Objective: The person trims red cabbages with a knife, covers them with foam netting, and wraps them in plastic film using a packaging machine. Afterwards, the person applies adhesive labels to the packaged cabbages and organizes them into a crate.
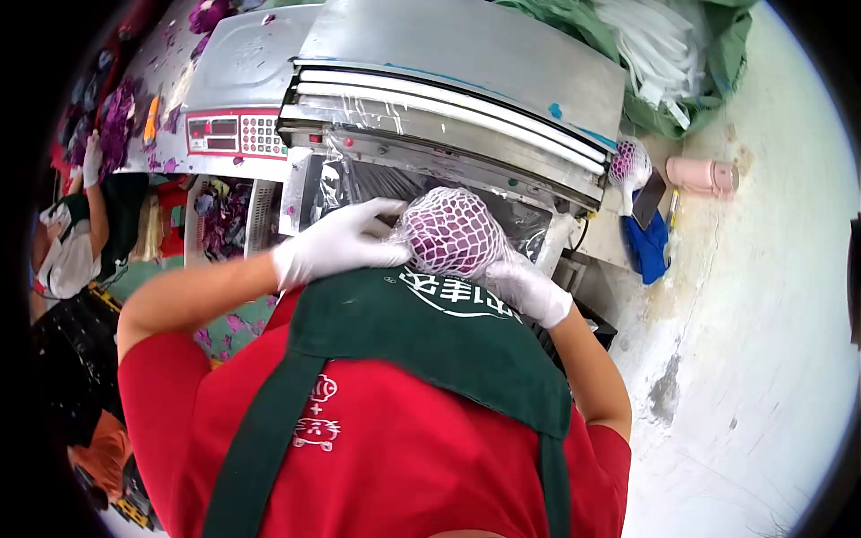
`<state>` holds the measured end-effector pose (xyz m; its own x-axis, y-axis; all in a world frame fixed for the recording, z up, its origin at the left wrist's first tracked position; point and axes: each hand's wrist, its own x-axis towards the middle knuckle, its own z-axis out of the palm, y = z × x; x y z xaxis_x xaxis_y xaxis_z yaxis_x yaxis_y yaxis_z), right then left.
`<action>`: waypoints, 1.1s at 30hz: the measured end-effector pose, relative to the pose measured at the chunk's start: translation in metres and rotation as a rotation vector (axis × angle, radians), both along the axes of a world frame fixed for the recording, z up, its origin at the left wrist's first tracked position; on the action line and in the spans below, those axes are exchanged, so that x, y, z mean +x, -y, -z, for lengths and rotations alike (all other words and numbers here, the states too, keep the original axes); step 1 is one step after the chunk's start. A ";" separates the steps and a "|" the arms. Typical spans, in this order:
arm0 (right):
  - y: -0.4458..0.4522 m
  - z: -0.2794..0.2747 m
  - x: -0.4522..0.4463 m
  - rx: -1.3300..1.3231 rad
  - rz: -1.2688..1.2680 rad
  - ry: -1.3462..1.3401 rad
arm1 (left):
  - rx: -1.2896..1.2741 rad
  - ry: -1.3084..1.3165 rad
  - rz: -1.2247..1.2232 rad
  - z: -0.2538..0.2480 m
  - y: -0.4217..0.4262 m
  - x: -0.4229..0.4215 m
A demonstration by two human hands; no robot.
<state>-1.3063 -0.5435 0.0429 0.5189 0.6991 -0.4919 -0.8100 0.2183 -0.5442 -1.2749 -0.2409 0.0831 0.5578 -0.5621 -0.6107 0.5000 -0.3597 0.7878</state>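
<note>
A purple cabbage (pixel 455 231) in a white foam net is close to my chest, in front of the green apron, with clear film around its left side. My left hand (pixel 345 240), in a white glove, lies at its left side, fingers spread. On its lower right, my right hand (pixel 529 287), also gloved, has its fingers closed at the net's edge; part of them is hidden. Just beyond the cabbage is the metal wrapping machine (pixel 457 54) with white rollers (pixel 448 112) and a dark bed (pixel 377 182).
A scale (pixel 235 133) stands left of the machine, above a crate (pixel 224 220) of purple leaves. Another netted cabbage (pixel 630 163), a pink bottle (pixel 702 176), a phone (pixel 649 199) and a blue cloth (pixel 649 247) lie at the right. A co-worker (pixel 76 238) is at far left.
</note>
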 end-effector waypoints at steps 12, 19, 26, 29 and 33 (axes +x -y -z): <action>0.007 0.006 -0.058 -0.306 0.869 -0.007 | -0.298 -0.124 -0.968 0.008 0.017 -0.033; 0.024 0.080 -0.098 -0.525 0.582 -0.302 | 0.323 -0.391 -0.509 0.091 -0.024 -0.093; -0.029 0.122 -0.100 0.055 0.458 -0.067 | -0.217 0.885 0.473 0.196 0.065 -0.084; -0.049 0.059 -0.095 -0.222 0.702 -0.126 | -0.021 1.245 0.557 0.165 0.066 -0.081; -0.081 0.008 -0.084 -0.108 0.523 0.268 | -0.076 1.234 -0.025 0.057 0.055 -0.043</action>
<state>-1.3901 -0.4622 0.0347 0.8967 0.2706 -0.3502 -0.4412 0.4837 -0.7559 -1.3181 -0.2961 0.0266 0.7480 -0.5542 0.3651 -0.5861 -0.2936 0.7551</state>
